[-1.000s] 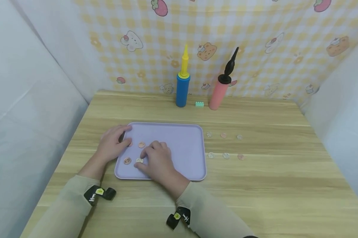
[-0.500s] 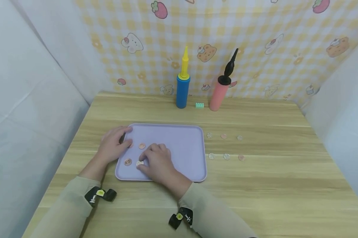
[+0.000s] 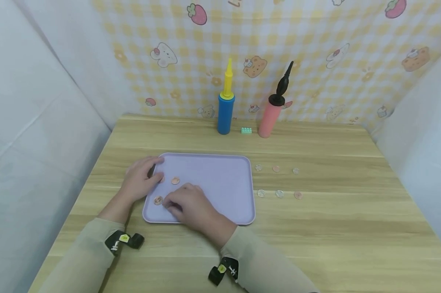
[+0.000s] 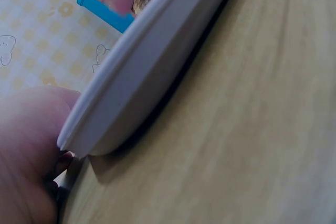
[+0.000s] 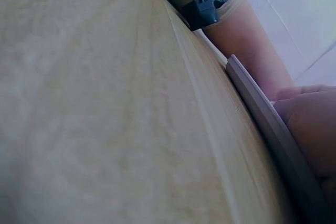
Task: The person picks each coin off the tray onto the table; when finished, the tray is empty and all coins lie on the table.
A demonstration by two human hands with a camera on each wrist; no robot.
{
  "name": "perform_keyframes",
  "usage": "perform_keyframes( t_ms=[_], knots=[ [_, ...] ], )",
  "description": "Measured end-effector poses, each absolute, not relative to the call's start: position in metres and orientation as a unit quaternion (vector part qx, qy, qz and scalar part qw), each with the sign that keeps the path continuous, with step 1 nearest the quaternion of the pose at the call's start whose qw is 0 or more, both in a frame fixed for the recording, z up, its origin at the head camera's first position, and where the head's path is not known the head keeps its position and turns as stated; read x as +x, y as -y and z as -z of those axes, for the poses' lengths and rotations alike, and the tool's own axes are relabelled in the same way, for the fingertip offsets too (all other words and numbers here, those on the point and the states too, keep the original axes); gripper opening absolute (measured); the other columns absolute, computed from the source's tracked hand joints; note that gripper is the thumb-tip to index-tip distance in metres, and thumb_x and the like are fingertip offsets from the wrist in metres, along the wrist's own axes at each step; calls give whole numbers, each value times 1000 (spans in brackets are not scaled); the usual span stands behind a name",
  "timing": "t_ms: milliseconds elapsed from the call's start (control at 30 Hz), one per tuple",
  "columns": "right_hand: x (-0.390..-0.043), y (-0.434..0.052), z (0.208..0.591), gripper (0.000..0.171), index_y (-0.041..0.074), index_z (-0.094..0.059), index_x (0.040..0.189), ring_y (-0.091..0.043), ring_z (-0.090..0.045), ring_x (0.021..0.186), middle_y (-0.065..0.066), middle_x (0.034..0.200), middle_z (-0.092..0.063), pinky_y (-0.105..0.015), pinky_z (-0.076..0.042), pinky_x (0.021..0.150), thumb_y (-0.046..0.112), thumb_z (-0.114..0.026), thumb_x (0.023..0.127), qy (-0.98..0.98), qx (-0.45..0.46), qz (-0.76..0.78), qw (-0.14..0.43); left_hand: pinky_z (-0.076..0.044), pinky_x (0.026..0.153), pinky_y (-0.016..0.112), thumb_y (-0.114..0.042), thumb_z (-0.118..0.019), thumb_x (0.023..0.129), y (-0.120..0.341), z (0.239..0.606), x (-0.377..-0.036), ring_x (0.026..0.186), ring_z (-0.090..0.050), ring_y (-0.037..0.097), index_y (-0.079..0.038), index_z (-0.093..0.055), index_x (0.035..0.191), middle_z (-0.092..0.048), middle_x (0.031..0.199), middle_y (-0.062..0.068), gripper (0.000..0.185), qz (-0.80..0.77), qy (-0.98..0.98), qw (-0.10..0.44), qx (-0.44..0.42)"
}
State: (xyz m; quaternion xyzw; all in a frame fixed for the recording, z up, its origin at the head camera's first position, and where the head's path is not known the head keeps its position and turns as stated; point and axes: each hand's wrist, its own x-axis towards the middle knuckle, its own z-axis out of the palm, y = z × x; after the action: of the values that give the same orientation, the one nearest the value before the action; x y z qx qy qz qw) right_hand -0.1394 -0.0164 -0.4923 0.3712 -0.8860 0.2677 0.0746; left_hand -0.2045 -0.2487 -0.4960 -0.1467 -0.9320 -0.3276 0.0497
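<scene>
A shallow lilac tray lies on the wooden table. My left hand grips its left rim, thumb over the inside edge. Beside that thumb is a partly covered copper coin. My right hand pinches a coin low over the tray's front left; the left wrist view shows it at the fingertips, while in the head view the fingers hide it. A larger copper coin lies flat just left of those fingertips. Another copper coin lies behind them.
Right of the tray, several coins, silver and copper, lie in two rows. At the back stand a blue and yellow hand pump and a pink and black one. A mint toy brick sits between them.
The right fingers have closed over the silver coin on the tray, which showed between them earlier, and shifted slightly left. The left hand stays at the rim.
</scene>
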Motion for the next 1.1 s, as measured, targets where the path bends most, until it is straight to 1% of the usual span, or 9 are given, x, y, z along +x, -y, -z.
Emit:
perform_keyframes(
  t_ms=[133, 267, 367, 467, 600, 700, 867, 933, 1100],
  knots=[
    [-141, 15, 495, 16, 25, -85, 109, -3, -66, 102, 16, 105, -79, -19, -47, 91, 20, -84, 94, 866, 391, -303, 74, -19, 118, 75, -21, -68, 101, 249, 495, -204, 147, -40, 51, -6, -60, 149, -52, 157, 25, 50, 326, 933, 46, -143],
    [-142, 14, 496, 17, 16, -86, 103, 1, -67, 93, 9, 96, -80, -12, -50, 89, 11, -89, 87, 837, 351, -416, 50, -19, 117, 76, -21, -68, 101, 248, 495, -204, 147, -41, 51, -6, -60, 148, -52, 156, 25, 50, 323, 934, 49, -143],
    [-142, 13, 496, 13, 12, -86, 100, 4, -66, 87, 8, 94, -80, -13, -54, 82, 6, -87, 89, 816, 311, -483, 55, -19, 118, 76, -21, -67, 101, 248, 496, -204, 147, -40, 50, -6, -60, 148, -52, 157, 25, 50, 321, 935, 49, -142],
    [-142, 14, 496, 9, 10, -86, 99, 2, -67, 85, 5, 95, -80, -14, -56, 79, 4, -81, 94, 806, 305, -502, 71, -18, 118, 76, -20, -67, 101, 248, 497, -205, 147, -40, 51, -5, -60, 148, -52, 156, 26, 50, 320, 935, 50, -143],
    [-142, 15, 496, 11, 12, -86, 100, -3, -67, 87, 4, 94, -79, -13, -53, 80, 5, -77, 97, 833, 328, -435, 101, -18, 119, 75, -21, -67, 101, 248, 496, -204, 147, -40, 51, -5, -60, 148, -52, 156, 25, 50, 324, 934, 49, -142],
    [-141, 14, 495, 14, 17, -87, 101, -5, -69, 89, 8, 95, -79, -13, -52, 82, 7, -79, 95, 862, 353, -339, 133, -18, 119, 74, -21, -67, 102, 248, 495, -204, 148, -40, 50, -5, -60, 148, -52, 157, 25, 49, 327, 933, 46, -141],
    [-137, 14, 492, 15, 21, -87, 104, -6, -71, 88, 11, 95, -79, -19, -55, 78, 14, -82, 92, 876, 381, -241, 174, -19, 118, 75, -21, -67, 102, 248, 495, -203, 147, -40, 50, -6, -60, 148, -52, 157, 25, 49, 325, 935, 44, -139],
    [-136, 14, 492, 15, 20, -87, 106, -7, -70, 87, 10, 95, -79, -20, -55, 77, 16, -83, 92, 879, 375, -242, 170, -19, 118, 75, -21, -68, 102, 248, 495, -202, 147, -41, 50, -5, -61, 148, -52, 156, 25, 49, 324, 935, 45, -139],
    [-139, 13, 494, 27, 13, -85, 111, -5, -66, 88, 5, 99, -79, -14, -52, 82, 15, -92, 84, 875, 302, -365, 103, -19, 118, 75, -21, -67, 102, 248, 496, -203, 147, -41, 50, -5, -60, 148, -52, 156, 25, 50, 322, 935, 47, -143]
  ],
)
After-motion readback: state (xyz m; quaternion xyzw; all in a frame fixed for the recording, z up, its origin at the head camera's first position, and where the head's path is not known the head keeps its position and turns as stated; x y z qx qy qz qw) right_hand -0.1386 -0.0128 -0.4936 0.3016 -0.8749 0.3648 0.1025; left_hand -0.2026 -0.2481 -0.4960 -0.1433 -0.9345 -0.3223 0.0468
